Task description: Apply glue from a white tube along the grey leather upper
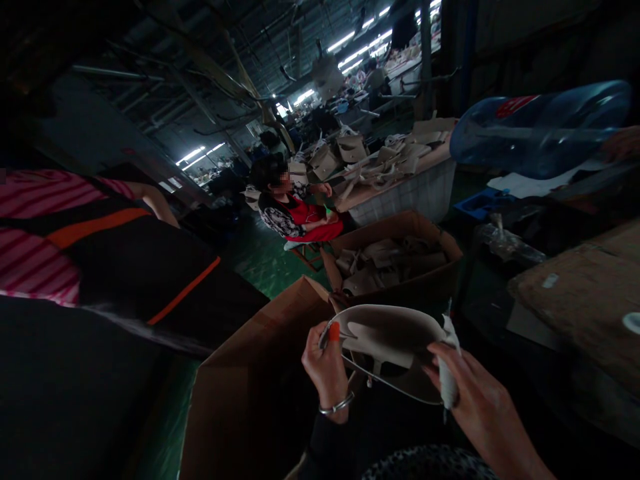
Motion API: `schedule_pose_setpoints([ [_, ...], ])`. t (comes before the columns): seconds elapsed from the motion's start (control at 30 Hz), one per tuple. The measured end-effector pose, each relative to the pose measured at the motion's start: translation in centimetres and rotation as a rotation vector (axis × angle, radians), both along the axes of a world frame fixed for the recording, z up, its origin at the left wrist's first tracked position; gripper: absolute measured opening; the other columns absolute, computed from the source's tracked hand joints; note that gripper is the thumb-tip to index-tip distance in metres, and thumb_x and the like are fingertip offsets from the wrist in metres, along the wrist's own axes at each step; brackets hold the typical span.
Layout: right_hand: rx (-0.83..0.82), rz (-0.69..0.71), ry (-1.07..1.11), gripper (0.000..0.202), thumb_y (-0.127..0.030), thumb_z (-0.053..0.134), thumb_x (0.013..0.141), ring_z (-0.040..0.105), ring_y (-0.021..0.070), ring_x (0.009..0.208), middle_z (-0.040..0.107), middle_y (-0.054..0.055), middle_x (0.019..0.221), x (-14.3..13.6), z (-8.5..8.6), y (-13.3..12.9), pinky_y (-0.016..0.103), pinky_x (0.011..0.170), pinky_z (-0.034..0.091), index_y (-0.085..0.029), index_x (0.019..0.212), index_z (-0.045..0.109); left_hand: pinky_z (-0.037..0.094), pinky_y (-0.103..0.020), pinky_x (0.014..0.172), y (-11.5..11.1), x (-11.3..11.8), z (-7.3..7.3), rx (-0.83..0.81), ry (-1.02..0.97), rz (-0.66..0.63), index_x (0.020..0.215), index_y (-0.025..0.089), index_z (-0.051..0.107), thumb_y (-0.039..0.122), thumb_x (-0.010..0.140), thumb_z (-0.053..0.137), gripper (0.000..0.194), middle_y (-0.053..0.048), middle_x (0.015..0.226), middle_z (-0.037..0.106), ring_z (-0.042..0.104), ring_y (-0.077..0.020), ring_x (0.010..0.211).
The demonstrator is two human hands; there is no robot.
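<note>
A beige bag (395,327) is held up in front of me, its curved opening facing me and its inside partly in shadow. My left hand (325,367) pinches the bag's left edge; an orange band covers one fingertip and a metal bangle circles the wrist. At the bag's right end, my right hand (467,380) is closed around a white wrapped piece (449,377) with a thin dark tip on top. Whether that piece belongs to the bag, I cannot tell. Some right fingers are hidden behind it.
An open cardboard box (240,373) stands at my left; another box (450,243) ahead holds several beige pieces. A seated person in a red apron (303,213) is beyond. Another person's striped sleeve (45,193) is at left. A blue water bottle (545,130) lies at right.
</note>
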State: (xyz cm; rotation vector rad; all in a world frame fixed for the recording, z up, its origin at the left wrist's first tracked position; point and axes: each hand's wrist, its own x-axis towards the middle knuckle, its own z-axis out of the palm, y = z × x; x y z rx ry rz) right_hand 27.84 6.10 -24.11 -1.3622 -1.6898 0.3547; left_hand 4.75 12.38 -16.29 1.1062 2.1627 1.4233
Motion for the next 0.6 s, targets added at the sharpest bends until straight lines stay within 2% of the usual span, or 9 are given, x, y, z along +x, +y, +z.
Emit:
schedule_pose_setpoints([
  [0.3,-0.055,0.031,-0.008,0.027,-0.031,0.052,0.106,0.073,0.0225,0.097,0.070,0.009,0.114,0.1,-0.7,-0.6,0.034,0.079,0.065,-0.026,0.132,0.057,0.049,-0.031,0.077,0.1,0.2,-0.1,-0.009,-0.032,0.014,0.091,0.019,0.076,0.042,0.079,0.076,0.026,-0.002,0.088,0.073,0.065,-0.0199,0.082],
  [0.6,0.003,0.010,0.028,0.022,-0.029,0.053,0.106,0.074,0.0191,0.094,0.071,0.006,0.112,0.2,0.3,-0.6,0.028,0.077,0.062,-0.026,0.127,0.058,0.049,-0.031,0.075,0.0,0.5,0.0,-0.007,-0.070,0.046,0.090,0.018,0.075,0.044,0.075,0.078,0.030,-0.002,0.086,0.072,0.065,-0.0206,0.081],
])
